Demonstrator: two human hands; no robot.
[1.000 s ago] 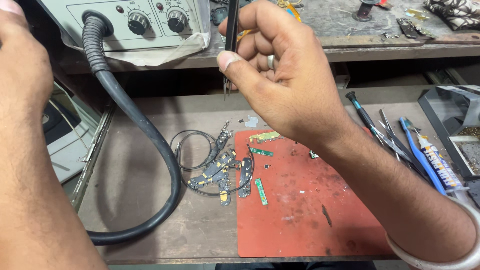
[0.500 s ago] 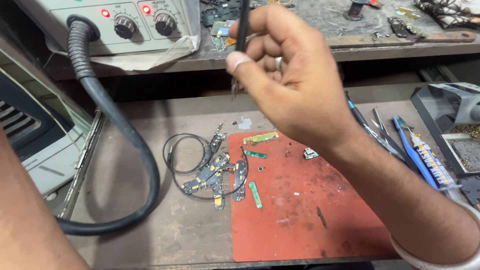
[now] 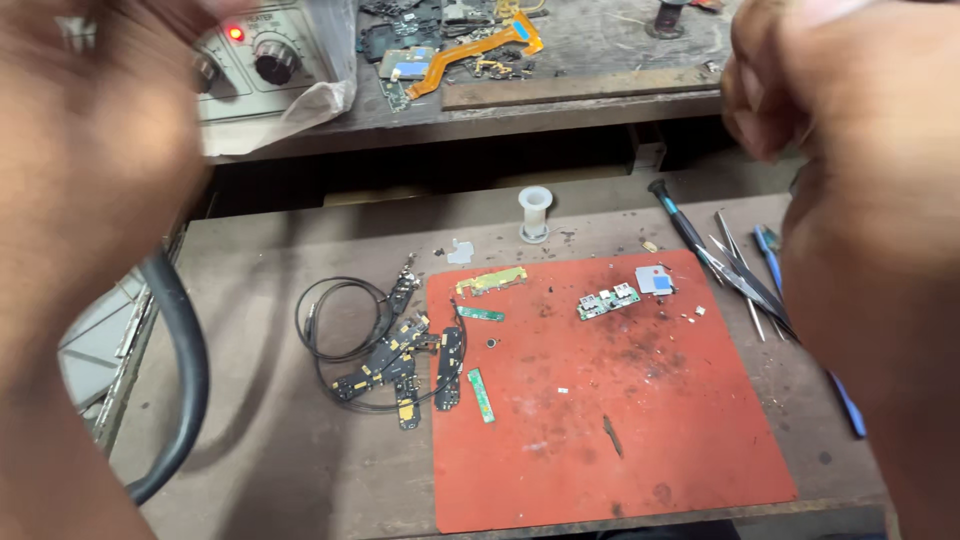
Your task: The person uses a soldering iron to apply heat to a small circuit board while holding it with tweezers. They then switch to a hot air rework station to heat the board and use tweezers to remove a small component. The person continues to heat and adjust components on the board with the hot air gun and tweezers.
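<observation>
My left hand (image 3: 90, 190) fills the left side close to the camera, blurred, and I cannot see what it holds. My right hand (image 3: 860, 140) is raised at the upper right with its fingers curled in; no tool shows in it. Below them a red work mat (image 3: 650, 430) lies on the bench. It carries a small green circuit board (image 3: 607, 301), a yellowish strip board (image 3: 492, 281) and a few green strips. A heap of black flex boards and thin wire loops (image 3: 395, 365) lies just left of the mat.
Tweezers (image 3: 742, 272), a black-handled screwdriver (image 3: 676, 218) and blue-handled tools lie to the right of the mat. A white spool (image 3: 535, 212) stands behind it. A thick black hose (image 3: 186, 375) curves down the left. On the rear shelf sit a grey control unit (image 3: 268, 58) and an orange flex cable (image 3: 468, 58).
My right hand has swung from the centre to the upper right, uncovering the mat; the thin dark tool it held is out of sight. My left hand has risen into view, blurred.
</observation>
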